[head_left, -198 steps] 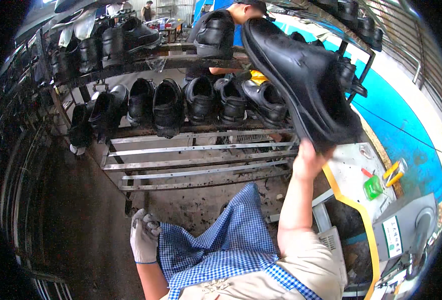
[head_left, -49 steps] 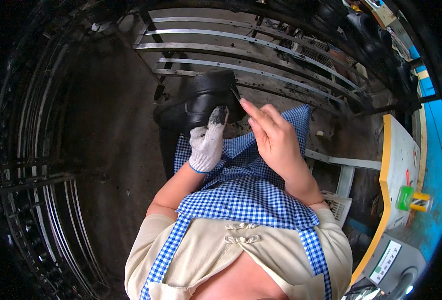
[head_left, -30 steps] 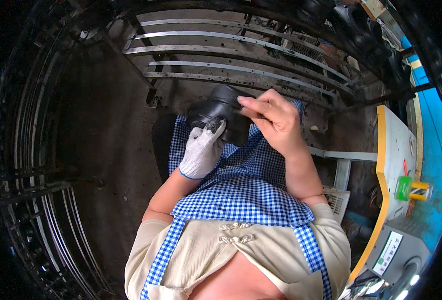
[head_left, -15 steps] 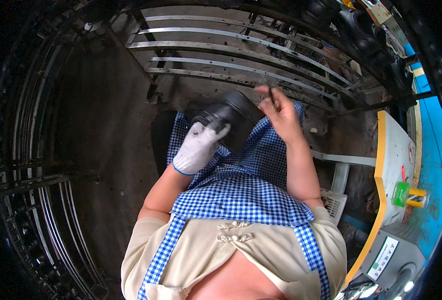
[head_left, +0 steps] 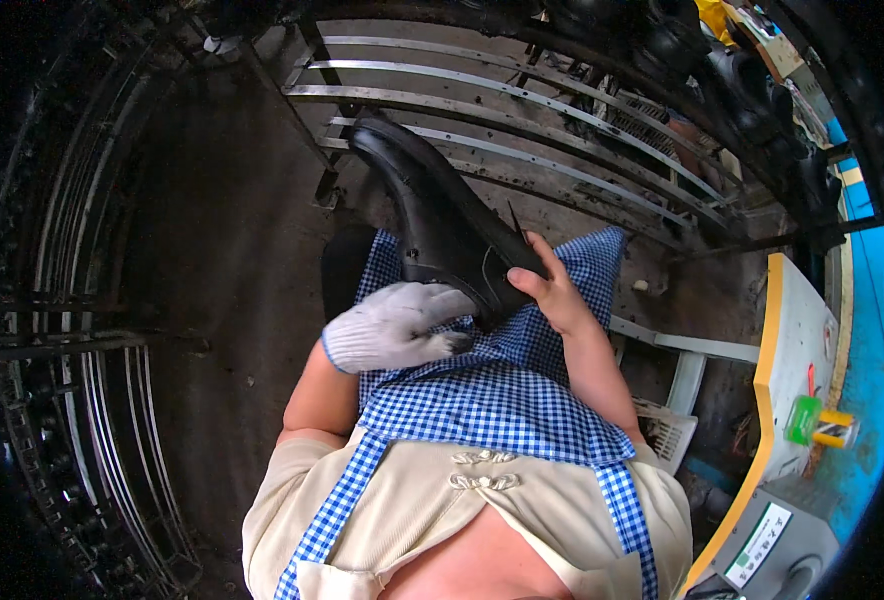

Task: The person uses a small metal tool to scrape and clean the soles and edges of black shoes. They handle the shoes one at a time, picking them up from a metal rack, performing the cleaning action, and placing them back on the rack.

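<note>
A black leather boot (head_left: 432,200) lies slanted above my lap, its toe at the upper left and its opening at the lower right. My left hand (head_left: 402,325), in a white knitted glove with dark fingertips, grips the boot beside its opening; some fingers are hidden by it. My bare right hand (head_left: 554,292) is closed at the boot's other side, thumb pressed on the leather by a pale curved line. A thin, dark, pointed tool (head_left: 515,222) sticks up from that hand; its lower part is hidden. Beneath is my blue checked apron (head_left: 472,400).
A metal rack with rails (head_left: 442,100) stands ahead, and more racks (head_left: 112,430) line the left. Several dark shoes (head_left: 742,85) sit at the upper right. To the right are a yellow-edged table (head_left: 770,350), a green-and-yellow container (head_left: 804,420) and a grey machine (head_left: 787,535).
The boot has turned so its toe points away to the upper left. My left hand has shifted to its near end. My right hand has come down from the air onto the boot.
</note>
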### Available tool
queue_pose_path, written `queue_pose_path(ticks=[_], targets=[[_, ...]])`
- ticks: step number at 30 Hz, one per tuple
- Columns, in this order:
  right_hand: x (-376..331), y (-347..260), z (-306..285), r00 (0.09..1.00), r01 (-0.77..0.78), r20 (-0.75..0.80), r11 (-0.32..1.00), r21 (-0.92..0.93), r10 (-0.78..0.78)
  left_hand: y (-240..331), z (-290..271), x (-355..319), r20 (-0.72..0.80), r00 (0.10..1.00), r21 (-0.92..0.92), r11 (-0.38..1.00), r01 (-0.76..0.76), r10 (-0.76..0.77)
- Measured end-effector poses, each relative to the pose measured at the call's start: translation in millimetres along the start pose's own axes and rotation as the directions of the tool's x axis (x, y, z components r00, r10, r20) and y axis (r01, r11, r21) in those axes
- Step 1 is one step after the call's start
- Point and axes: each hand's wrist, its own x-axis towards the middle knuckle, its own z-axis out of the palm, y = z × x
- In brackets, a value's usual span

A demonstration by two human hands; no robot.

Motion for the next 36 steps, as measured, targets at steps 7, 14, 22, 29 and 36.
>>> queue_pose_path(ticks=[7, 14, 22, 29, 36], targets=[[-13, -30, 13, 0.981, 0.193, 0.039, 0.95, -0.246, -0.189, -56, -18, -27, -0.559, 0.684, -0.77, 0.6, -0.219, -0.468], [-14, -28, 22, 0.968, 0.248, 0.054, 0.897, -0.366, -0.246, -83, 6, -28, -0.814, 0.457, -0.372, 0.926, 0.067, -0.36], [-8, -13, 37, 0.949, 0.302, -0.071, 0.95, -0.075, -0.307, -32, 49, -13, -0.264, 0.799, -0.813, 0.57, 0.116, -0.54], [-2, 8, 55, 0.923, 0.365, -0.013, 0.884, -0.292, -0.385, -15, 37, 13, -0.441, 0.563, -0.888, 0.431, -0.162, -0.699], [-12, 0, 52, 0.966, 0.255, 0.14, 0.872, -0.418, -0.215, -18, 31, 22, -0.337, 0.625, -0.929, 0.139, -0.344, -0.704]])
